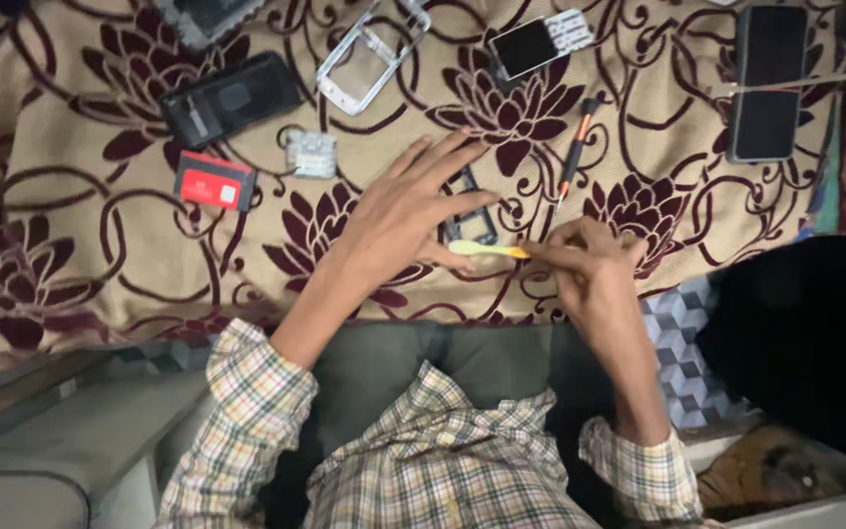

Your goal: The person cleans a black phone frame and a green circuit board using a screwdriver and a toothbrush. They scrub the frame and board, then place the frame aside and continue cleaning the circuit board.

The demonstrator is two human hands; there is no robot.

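Your right hand (594, 263) pinches one yellow tool (487, 250) just above your lap, your left hand (413, 211), fingers spread wide, rests on one dark phone frame (472, 220), with one orange-handled screwdriver (576, 147) and two dark phones (768, 83) nearby.

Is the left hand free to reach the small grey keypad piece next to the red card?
Probably yes. The left hand rests open on the cloth, holding nothing, and the grey keypad piece lies close by with only bare cloth between them.
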